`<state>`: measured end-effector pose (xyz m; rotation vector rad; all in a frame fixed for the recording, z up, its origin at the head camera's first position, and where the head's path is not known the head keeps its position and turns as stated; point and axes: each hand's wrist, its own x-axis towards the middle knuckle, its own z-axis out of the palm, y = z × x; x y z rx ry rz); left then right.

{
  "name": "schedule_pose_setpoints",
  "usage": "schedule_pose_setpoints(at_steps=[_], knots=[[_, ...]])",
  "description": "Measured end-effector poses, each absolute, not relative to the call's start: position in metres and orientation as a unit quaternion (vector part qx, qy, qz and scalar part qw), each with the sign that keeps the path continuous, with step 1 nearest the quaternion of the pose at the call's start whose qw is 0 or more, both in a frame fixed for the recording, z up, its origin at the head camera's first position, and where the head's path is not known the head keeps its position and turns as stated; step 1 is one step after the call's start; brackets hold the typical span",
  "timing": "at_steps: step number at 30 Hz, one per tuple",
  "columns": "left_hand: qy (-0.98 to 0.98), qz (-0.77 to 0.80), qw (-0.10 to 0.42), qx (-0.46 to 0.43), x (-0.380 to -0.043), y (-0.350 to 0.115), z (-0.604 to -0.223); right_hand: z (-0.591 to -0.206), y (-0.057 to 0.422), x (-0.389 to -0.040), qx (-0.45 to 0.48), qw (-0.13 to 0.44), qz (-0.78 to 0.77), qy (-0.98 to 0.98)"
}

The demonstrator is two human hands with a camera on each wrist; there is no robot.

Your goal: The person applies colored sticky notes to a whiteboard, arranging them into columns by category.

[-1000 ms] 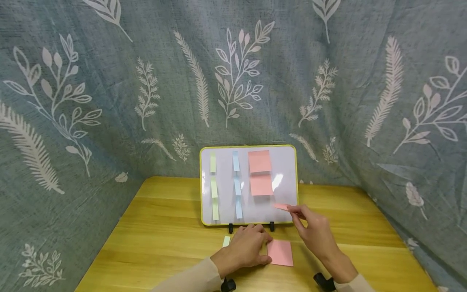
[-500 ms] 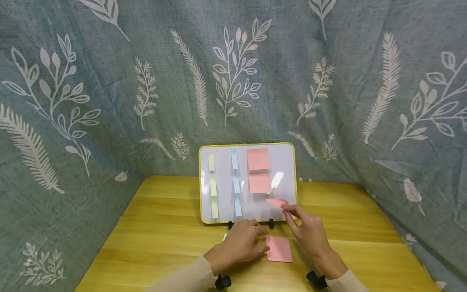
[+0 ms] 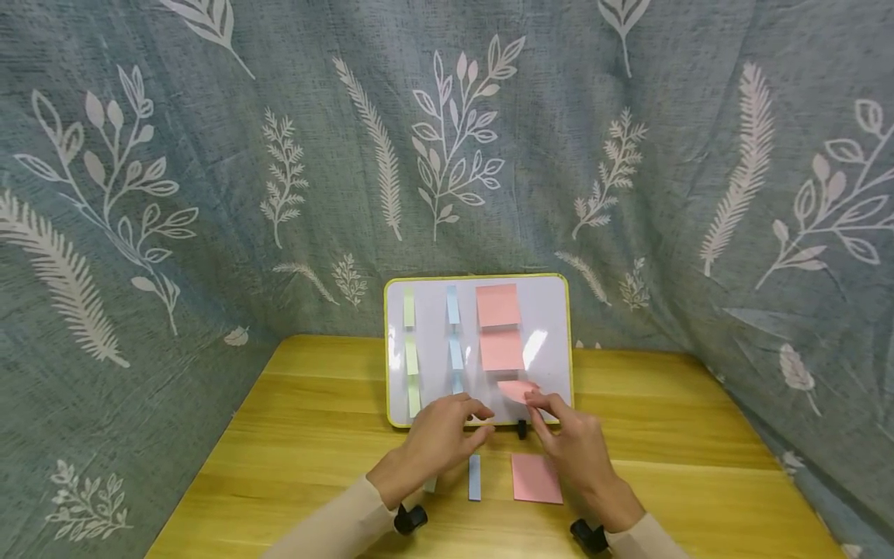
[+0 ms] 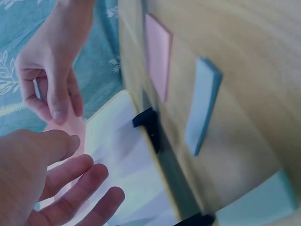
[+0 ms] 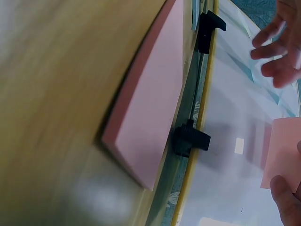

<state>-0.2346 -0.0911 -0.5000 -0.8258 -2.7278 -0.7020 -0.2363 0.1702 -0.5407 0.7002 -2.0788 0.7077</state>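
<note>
My right hand (image 3: 578, 449) pinches a pink sticky note (image 3: 514, 390) between thumb and fingers, in front of the lower part of a small whiteboard (image 3: 548, 310). The note bends a little and shows in the right wrist view as a pink sheet (image 5: 284, 150). My left hand (image 3: 436, 439) hovers by the board's bottom edge, fingers spread and loosely bent, holding nothing; in the left wrist view its fingertips (image 4: 101, 174) are near the note. Below the right hand lies a pink sticky-note pad (image 3: 536, 479) on the table.
On the board are columns of green strips (image 3: 409, 308), blue strips (image 3: 452, 305) and two pink notes (image 3: 498, 305). A blue strip pad (image 3: 475, 477) and a partly hidden green pad (image 4: 258, 202) lie on the table (image 3: 314, 404). Black stand feet (image 5: 190, 139) support the board.
My right hand has carried the pink note leftward across the board's lower part. My left hand has left the pink pad and moved left and up toward the board, uncovering the blue pad.
</note>
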Motion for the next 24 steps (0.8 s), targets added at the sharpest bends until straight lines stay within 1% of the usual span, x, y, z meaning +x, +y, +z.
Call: schedule_pose_setpoints(at_steps=[5, 15, 24], knots=[[-0.917, -0.268, 0.118, -0.272, -0.236, -0.095, -0.490, -0.542, 0.164, -0.239, 0.271, 0.411, 0.279, -0.825], [-0.894, -0.320, 0.159, -0.270, -0.240, -0.104, -0.472, -0.543, 0.152, -0.246, 0.289, 0.444, 0.281, -0.800], [-0.887, -0.309, 0.227, -0.256, -0.252, -0.115, -0.462, -0.548, 0.144, -0.249, 0.257, 0.423, 0.285, -0.821]])
